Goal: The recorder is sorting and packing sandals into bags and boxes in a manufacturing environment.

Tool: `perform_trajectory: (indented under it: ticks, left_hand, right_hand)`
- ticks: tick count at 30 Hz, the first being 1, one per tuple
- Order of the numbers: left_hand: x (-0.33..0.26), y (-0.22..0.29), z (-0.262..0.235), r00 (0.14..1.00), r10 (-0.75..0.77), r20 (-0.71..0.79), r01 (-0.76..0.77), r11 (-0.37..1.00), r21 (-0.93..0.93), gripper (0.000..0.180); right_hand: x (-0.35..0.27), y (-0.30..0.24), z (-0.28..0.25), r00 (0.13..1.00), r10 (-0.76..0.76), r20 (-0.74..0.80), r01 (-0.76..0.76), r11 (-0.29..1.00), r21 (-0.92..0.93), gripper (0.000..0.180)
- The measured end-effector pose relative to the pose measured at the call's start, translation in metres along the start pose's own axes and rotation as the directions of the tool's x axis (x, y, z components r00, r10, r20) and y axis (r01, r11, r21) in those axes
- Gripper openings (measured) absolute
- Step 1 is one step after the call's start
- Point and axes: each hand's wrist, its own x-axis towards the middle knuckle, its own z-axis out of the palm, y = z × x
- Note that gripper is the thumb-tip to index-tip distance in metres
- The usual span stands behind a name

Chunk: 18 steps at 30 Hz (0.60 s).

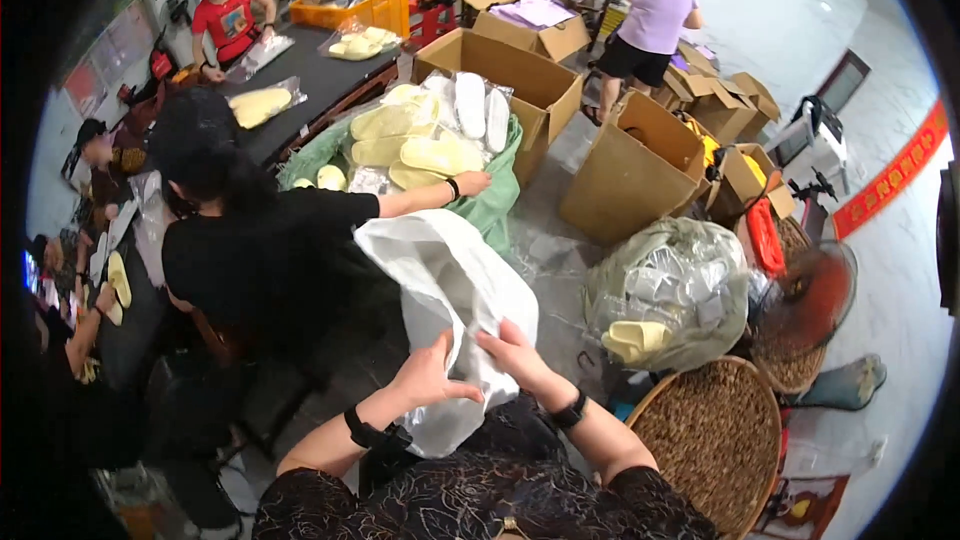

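Note:
A large white woven sack (510, 305) hangs in front of me, its mouth gaping toward the upper left. My left hand (428, 377) grips the near edge of the sack, thumb on one side and fingers on the other. Close by, my right hand (515, 352) pinches a fold of the same sack at its right side. The inside of the sack shows only in part, and I cannot tell whether anything lies at its bottom.
Ahead, a green sack (497, 202) overflows with pale yellow slippers (440, 153); a co-worker in black (250, 250) reaches over it from the left. Cardboard boxes (635, 175) stand beyond. At right are a clear bag of wrapped items (665, 280), a fan (808, 300) and a round woven tray (640, 420).

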Motion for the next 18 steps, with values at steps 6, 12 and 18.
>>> perform_trajectory:
  ticks: [6,12,18]
  left_hand:
    - [0.089,-0.002,0.027,0.869,-0.306,-0.389,0.326,0.945,-0.017,0.033]
    - [0.112,-0.003,0.015,0.767,-0.43,-0.476,0.498,0.867,0.019,0.02]
    - [0.159,-0.018,0.023,0.698,-0.182,-0.693,0.446,0.868,0.22,0.021]
  right_hand:
    - [0.124,-0.039,-0.052,0.849,-0.065,0.525,0.123,0.989,-0.076,0.025]
    - [0.231,-0.082,-0.128,0.639,0.079,0.765,0.393,0.822,-0.413,0.04]
    - [0.414,-0.088,-0.268,0.997,0.054,-0.051,-0.061,0.988,-0.144,0.024]
